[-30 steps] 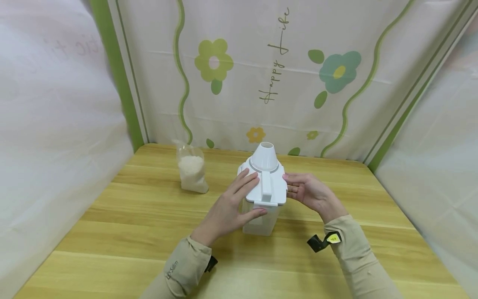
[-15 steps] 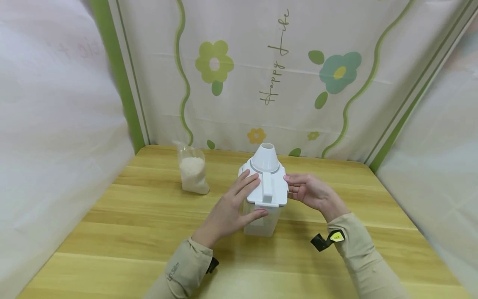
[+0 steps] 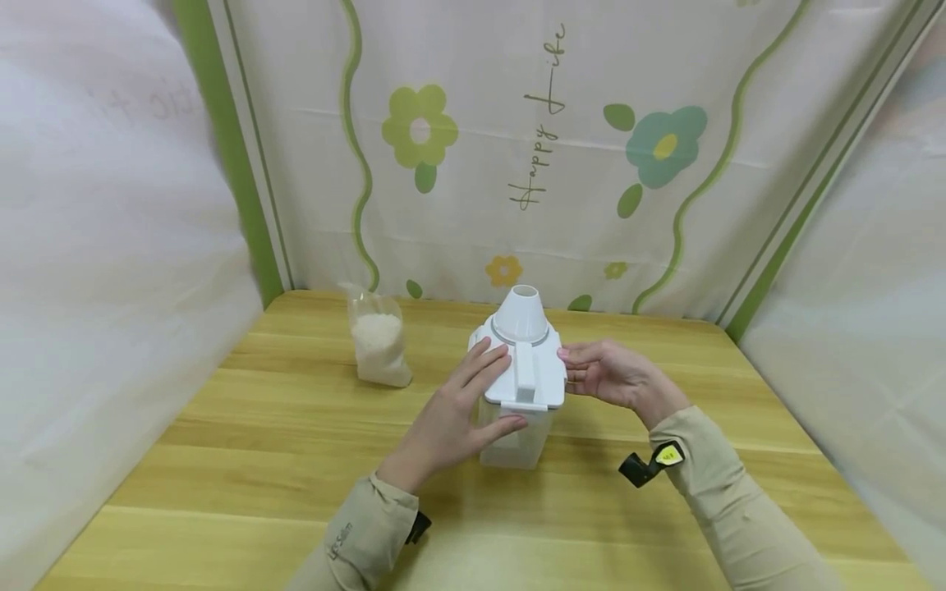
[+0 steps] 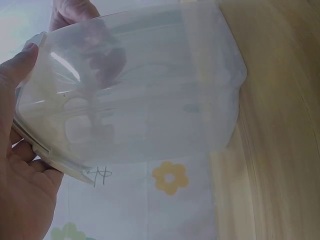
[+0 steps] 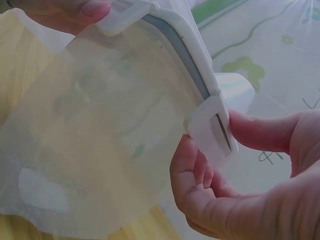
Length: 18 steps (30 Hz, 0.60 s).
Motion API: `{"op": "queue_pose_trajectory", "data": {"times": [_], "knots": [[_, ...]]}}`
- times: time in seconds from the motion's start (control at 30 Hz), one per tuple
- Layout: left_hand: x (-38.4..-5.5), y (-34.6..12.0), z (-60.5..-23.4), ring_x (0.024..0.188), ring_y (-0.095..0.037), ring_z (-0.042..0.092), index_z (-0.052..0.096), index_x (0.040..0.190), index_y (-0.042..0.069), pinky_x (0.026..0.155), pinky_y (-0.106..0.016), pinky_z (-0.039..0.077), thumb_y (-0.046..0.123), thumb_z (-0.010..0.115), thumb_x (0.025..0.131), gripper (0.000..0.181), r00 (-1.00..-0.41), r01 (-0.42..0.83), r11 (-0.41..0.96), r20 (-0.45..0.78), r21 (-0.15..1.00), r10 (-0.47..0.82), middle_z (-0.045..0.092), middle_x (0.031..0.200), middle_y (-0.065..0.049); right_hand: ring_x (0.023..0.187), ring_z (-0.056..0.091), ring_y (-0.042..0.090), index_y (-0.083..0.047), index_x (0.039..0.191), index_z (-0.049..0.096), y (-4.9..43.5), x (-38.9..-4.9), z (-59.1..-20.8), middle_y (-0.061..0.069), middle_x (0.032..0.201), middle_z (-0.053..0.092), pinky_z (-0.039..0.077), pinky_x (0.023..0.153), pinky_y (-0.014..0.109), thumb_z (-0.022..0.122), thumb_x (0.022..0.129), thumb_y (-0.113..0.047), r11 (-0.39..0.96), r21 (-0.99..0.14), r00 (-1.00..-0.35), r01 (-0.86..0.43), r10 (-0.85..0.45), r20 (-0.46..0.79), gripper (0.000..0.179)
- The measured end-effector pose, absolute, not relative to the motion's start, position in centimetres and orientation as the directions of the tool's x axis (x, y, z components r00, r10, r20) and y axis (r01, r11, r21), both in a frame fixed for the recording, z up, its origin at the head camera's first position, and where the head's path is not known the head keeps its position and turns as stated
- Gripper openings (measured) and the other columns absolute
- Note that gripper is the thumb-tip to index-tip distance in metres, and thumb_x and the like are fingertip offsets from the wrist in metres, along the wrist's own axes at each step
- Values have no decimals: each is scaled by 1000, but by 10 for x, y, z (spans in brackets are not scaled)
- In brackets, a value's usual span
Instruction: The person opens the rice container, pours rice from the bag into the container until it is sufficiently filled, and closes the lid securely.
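A translucent plastic storage container (image 3: 510, 443) stands upright on the table, its white lid (image 3: 545, 373) on top with a cone-shaped spout (image 3: 521, 316) at the back. My left hand (image 3: 451, 419) grips the lid from the left, fingers over its top and thumb at the front edge. On the far side, my right hand (image 3: 609, 373) pinches a white side latch (image 5: 212, 127) between thumb and fingers. The right wrist view shows that latch tilted out from the container wall. A clear bag of white grains (image 3: 380, 345) stands left of the container, apart from both hands.
The wooden table (image 3: 244, 460) runs back to a printed fabric wall (image 3: 473, 164). White fabric sides (image 3: 111, 271) enclose it left and right. A black wrist camera (image 3: 637, 469) sticks out from the right sleeve (image 3: 709, 468).
Both hands keep their places on the lid and latch. The right wrist has shifted slightly to the right, and the head view has tilted a little.
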<state>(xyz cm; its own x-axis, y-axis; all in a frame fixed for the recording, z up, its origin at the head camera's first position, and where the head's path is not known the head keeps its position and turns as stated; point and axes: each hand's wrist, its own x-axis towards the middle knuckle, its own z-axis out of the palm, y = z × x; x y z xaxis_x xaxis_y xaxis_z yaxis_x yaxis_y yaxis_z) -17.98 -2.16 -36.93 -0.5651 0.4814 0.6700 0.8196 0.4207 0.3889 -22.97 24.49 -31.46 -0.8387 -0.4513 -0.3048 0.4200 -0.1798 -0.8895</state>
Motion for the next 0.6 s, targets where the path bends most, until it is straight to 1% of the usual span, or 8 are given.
{"op": "queue_pose_trajectory", "data": {"times": [0.13, 0.33, 0.4, 0.5, 0.6], "knots": [[-179, -21, -370, 145, -26, 22, 46, 146, 5, 113, -36, 26, 35, 81, 84, 77, -566, 819, 424, 670, 387, 481, 39, 152, -6, 92, 66, 25, 8, 119, 51, 246, -232, -315, 14, 101, 67, 51, 91, 42, 52, 99, 3, -180, -880, -826, 440, -465, -318, 21], [-178, -22, -369, 145, -25, 21, 45, 146, 6, 114, -36, 25, 36, 80, 84, 78, -576, 811, 434, 661, 392, 480, 38, 153, -5, 94, 63, 26, 10, 128, 41, 248, -235, -316, 15, 103, 64, 50, 93, 42, 52, 99, 3, -202, -849, -805, 488, -479, -349, 31], [-178, -22, -369, 145, -24, 21, 45, 146, 6, 114, -36, 25, 36, 80, 84, 77, -576, 811, 437, 662, 389, 480, 38, 153, -5, 94, 62, 26, 10, 129, 40, 248, -236, -316, 15, 103, 63, 50, 93, 42, 52, 99, 3, -213, -840, -803, 499, -479, -356, 33], [-178, -22, -369, 145, -25, 21, 45, 146, 6, 114, -36, 26, 36, 80, 84, 77, -573, 813, 438, 665, 384, 479, 38, 153, -5, 94, 62, 26, 10, 128, 41, 248, -235, -316, 16, 103, 63, 50, 93, 42, 53, 98, 3, -223, -833, -801, 507, -481, -358, 32], [-178, -22, -369, 145, -25, 21, 45, 146, 6, 114, -36, 25, 37, 80, 84, 78, -571, 814, 439, 667, 381, 479, 38, 153, -4, 95, 62, 26, 9, 124, 45, 249, -235, -316, 16, 103, 63, 50, 93, 42, 53, 98, 3, -224, -832, -798, 508, -485, -356, 28]]}}
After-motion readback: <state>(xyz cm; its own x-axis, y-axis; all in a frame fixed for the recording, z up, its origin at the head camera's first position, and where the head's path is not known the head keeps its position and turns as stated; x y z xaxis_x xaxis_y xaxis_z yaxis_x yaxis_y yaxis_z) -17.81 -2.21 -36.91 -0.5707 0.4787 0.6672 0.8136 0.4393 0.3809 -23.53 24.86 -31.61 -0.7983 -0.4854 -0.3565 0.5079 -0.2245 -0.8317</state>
